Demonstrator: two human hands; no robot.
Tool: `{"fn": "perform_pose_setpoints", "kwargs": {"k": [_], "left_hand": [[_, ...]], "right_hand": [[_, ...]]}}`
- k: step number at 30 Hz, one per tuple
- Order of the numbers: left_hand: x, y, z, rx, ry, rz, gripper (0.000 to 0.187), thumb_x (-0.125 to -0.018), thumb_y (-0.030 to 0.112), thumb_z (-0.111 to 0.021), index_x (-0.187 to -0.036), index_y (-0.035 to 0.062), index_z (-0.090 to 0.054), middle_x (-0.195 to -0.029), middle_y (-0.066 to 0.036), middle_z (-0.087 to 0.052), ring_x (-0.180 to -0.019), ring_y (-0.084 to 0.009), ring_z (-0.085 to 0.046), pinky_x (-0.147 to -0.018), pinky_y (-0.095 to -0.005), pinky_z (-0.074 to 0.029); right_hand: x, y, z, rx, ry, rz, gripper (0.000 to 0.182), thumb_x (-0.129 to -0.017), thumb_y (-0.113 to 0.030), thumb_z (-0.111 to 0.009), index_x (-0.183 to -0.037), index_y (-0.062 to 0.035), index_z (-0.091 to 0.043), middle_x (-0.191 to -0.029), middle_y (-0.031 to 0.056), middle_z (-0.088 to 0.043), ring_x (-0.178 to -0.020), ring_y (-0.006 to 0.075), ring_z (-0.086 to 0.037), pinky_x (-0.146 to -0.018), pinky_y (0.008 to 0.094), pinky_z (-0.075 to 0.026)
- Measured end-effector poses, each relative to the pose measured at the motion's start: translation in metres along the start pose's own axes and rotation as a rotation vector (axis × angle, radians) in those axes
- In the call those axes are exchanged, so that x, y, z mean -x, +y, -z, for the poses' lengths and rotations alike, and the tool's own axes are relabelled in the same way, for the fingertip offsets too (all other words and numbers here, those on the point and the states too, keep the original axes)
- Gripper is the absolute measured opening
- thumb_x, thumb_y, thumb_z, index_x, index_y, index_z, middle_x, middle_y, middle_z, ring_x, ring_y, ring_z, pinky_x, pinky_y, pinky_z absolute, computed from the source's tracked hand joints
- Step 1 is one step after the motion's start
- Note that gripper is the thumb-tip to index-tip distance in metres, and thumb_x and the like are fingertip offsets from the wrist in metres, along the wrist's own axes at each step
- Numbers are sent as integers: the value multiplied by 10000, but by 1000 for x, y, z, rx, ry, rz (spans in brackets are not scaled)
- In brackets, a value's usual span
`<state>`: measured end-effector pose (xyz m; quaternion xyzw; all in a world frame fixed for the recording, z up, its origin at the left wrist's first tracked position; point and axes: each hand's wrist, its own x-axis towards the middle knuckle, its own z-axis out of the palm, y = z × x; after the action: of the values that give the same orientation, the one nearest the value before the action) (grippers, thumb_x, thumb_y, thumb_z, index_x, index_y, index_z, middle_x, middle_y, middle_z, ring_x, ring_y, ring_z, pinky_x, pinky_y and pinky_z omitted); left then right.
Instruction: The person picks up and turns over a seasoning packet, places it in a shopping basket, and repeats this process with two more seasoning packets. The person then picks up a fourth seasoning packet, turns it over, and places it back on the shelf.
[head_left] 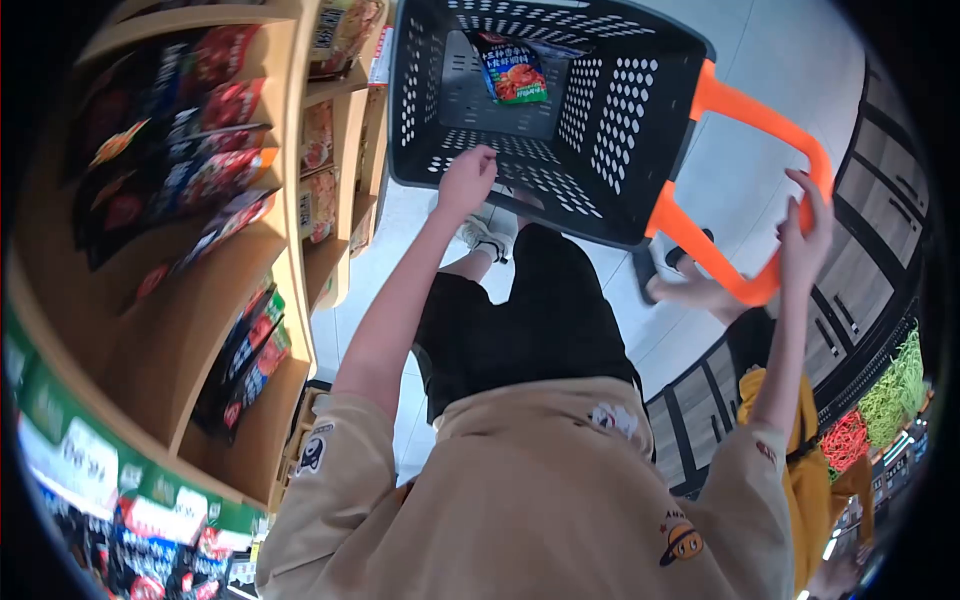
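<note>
Item, basket [625,130]: black, perforated walls; I am viewing it from above, its mouth facing the camera in front of the wearer.

Item, packet [518,75]: printed, dark with red and green; it is lying inside the basket, toward the end away from the wearer. Whether a second one is lying beneath it, I am not able to tell.

Item, right hand [806,228]: it is holding the orange handle [755,110], some fingers wrapping the bar and one pointing up along it. For steady handling, I am favouring all the fingers around the bar, near its middle, so that the basket is tracking straight.

Item, left hand [470,182]: fingers are sitting loosely bent, close together, over the near rim. I am seeing nothing in them, but the palm is facing away, so I cannot tell if they are holding anything, nor if they are touching the rim. I am rating this a good place for steadying the wall lightly.

Item, surroundings: wooden shelving [289,210] is standing on the left, bearing bagged goods [225,110]; another person [800,490] is standing close by on the right, a leg near the handle. I am advising slow, narrow turns, the basket's corners passing clear of both.
</note>
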<state>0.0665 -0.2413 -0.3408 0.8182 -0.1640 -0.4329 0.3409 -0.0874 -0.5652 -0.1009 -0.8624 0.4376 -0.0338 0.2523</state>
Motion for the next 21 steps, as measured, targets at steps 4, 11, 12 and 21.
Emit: {"fn": "perform_pose_setpoints", "kwargs": {"k": [4,11,12,21], "left_hand": [[-97,-33,-19,-198,28,-87,260,-746,200,-512,-963,64,-557,-816,-129,-613,-785,-292,-588,-692,-386,-465],[-280,-97,-55,-381,168,-111,336,-728,242,-532,-1040,119,-517,-839,-113,-617,-845,-277,-586,-726,-400,-467],[-299,-97,-58,-484,191,-75,294,-734,247,-537,-1006,133,-544,-845,-104,-618,-848,-269,-586,-721,-397,-468],[-383,-135,-80,-621,233,-391,226,-764,231,-531,-949,103,-549,-839,-144,-597,-799,-311,-564,-694,-408,-441]], "right_hand": [[-1,9,-4,-9,37,-42,234,-816,-26,-469,-1020,-76,-572,-1038,32,-546,-493,15,-399,-453,138,-318],[13,49,25,204,189,-262,206,-846,-138,-489,-960,6,-580,-908,40,-565,-511,26,-340,-494,155,-274],[17,66,36,184,284,-323,214,-851,-161,-491,-919,15,-593,-811,36,-567,-515,33,-342,-503,162,-282],[7,16,-13,156,305,-43,177,-753,-64,-572,-926,-36,-551,-643,15,-446,-426,65,-317,-398,182,-238]]}}
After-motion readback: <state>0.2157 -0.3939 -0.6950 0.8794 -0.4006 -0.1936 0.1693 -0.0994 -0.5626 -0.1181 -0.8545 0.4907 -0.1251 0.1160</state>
